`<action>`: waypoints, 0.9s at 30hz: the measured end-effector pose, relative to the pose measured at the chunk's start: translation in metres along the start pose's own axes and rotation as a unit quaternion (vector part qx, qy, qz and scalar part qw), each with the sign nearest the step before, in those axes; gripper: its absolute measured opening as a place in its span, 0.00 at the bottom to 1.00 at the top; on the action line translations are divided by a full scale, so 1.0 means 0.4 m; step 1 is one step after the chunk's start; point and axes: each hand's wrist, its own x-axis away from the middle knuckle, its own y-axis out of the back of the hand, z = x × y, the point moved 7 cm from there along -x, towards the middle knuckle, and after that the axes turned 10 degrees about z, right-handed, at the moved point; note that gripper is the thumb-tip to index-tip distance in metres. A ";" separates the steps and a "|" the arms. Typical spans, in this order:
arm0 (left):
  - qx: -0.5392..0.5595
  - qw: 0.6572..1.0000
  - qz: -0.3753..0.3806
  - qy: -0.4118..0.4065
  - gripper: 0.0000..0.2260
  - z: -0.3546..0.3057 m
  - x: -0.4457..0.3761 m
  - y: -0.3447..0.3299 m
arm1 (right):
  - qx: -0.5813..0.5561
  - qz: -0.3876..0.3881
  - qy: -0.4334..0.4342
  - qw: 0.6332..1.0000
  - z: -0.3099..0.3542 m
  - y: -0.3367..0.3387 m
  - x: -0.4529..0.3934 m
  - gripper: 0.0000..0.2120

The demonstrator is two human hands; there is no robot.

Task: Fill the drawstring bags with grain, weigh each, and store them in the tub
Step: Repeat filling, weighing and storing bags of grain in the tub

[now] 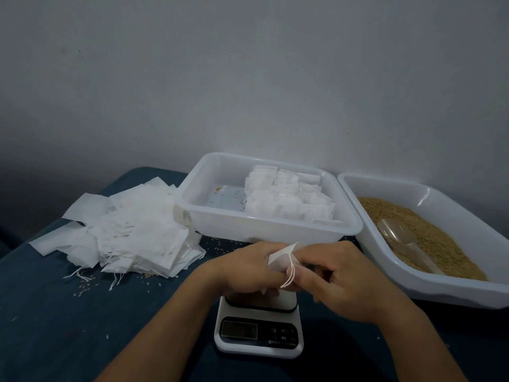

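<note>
Above the small white kitchen scale (259,334) both hands meet on one white drawstring bag (281,259). My left hand (248,268) grips the bag's body. My right hand (341,277) pinches its mouth, and the string loops hang down between the two hands. The scale's platform is mostly hidden under my hands. A white tub (209,216) behind them holds several filled bags (289,199) packed along its right side. At the right, a second white tub (468,285) holds brown grain (429,232) with a clear scoop (405,244) lying in it.
A loose pile of flat empty bags (132,230) lies at the left on the dark blue table (68,326). Stray grains are scattered around the pile and in front of the tub. A grey wall rises right behind the tubs.
</note>
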 end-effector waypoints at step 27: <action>-0.031 0.985 -0.171 0.015 0.12 0.048 0.001 0.049 | 0.255 0.090 -0.572 0.774 -0.685 0.250 0.288 0.16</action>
